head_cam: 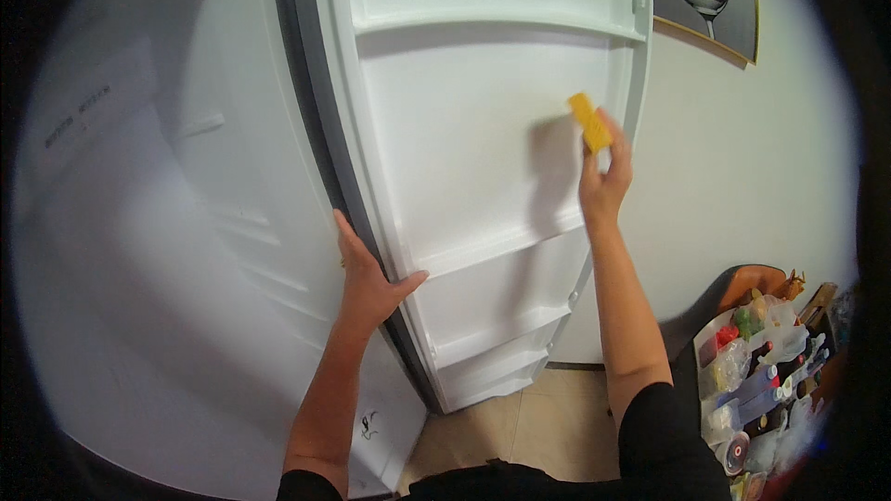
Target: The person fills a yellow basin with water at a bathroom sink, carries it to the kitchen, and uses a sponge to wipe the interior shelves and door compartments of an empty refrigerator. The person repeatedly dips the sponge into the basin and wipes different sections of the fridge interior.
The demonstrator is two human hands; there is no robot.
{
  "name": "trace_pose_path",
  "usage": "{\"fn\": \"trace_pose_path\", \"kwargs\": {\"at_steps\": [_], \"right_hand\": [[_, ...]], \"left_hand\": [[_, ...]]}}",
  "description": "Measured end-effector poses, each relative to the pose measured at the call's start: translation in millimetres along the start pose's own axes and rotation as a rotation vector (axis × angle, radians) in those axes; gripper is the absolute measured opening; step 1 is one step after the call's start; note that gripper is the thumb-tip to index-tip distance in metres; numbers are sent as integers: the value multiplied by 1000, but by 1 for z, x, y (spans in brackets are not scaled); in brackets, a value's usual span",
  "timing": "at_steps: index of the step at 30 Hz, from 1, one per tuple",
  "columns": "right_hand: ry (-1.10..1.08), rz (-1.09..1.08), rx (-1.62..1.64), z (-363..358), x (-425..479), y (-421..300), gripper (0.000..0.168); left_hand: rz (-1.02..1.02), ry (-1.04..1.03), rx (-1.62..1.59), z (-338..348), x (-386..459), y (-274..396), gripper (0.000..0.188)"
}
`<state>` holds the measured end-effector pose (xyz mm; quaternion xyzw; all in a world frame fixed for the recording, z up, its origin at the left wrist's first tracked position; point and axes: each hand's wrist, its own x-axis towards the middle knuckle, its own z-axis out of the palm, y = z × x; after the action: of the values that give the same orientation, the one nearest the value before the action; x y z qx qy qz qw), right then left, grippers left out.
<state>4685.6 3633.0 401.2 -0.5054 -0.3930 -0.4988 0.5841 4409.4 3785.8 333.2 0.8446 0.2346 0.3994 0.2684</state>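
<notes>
A white refrigerator door [480, 153] stands swung wide before me, its inner side facing me with moulded shelf ledges across it. My right hand [607, 167] holds a yellow sponge [589, 122] up in front of the upper right part of this panel. Whether the sponge touches the panel I cannot tell; a shadow falls to its left. My left hand [369, 278] grips the door's hinge-side edge, thumb on the white inner rim and fingers over the dark gasket [327, 104]. To the left is the refrigerator's white interior wall [230, 257], with ribbed shelf supports.
At the lower right, a table [703, 362] is crowded with bottles, bags and containers, and an orange-brown chair back [752, 283] rises behind it. A framed wine-glass picture [710, 0] hangs on the white wall [731, 153]. Beige floor tiles [536, 417] show below the door.
</notes>
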Motion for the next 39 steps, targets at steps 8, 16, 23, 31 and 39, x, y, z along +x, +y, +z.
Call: {"fn": "trace_pose_path", "kwargs": {"at_steps": [8, 16, 23, 31, 39], "right_hand": [[156, 86, 154, 115, 41, -57, 39], [-281, -459, 213, 123, 40, -117, 42], [-693, -389, 156, 73, -91, -96, 33], [-827, -37, 179, 47, -147, -101, 23], [-904, -138, 267, 27, -134, -105, 10]], "left_hand": [[-27, 46, 63, 1, 13, -13, 119], [-35, -74, 159, -2, 12, -8, 141], [-32, -182, 237, -13, 14, -10, 145], [-29, -200, 292, -3, 15, -14, 142], [-52, -158, 181, -7, 11, -11, 134]]}}
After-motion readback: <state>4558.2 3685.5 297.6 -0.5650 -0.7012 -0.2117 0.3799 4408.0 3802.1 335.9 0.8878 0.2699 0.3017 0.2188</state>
